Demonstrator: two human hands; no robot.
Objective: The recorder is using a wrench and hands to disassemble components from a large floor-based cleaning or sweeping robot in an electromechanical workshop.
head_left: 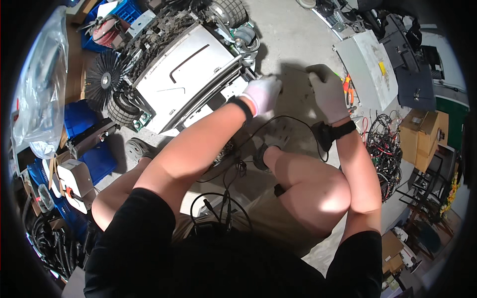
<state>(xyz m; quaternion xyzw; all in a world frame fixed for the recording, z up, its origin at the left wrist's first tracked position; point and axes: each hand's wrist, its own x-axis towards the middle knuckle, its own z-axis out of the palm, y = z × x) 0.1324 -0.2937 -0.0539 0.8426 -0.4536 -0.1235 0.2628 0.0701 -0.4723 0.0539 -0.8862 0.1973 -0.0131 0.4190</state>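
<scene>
My left hand (263, 94), in a pale glove, is closed beside the right corner of a wheeled machine with a white cover (184, 64); whatever its fingers hold is hidden. To the right, over the floor, my right hand (329, 94) is gloved with its fingers bent together; a thin dark line near the fingertips is too faint to name. A large black hex key (189, 62) and a smaller thin hex key (171, 90) lie on the cover. The machine carries a round black brush (105, 79) and grey-treaded wheels (121, 110).
Orange-handled pliers (351, 94) lie right of my right hand, beside a grey metal box (367, 69). Tangled wires (385, 149) and a cardboard box (422, 136) are farther right. A black cable (278, 118) runs between my wrists. Blue bins (94, 149) stand at left.
</scene>
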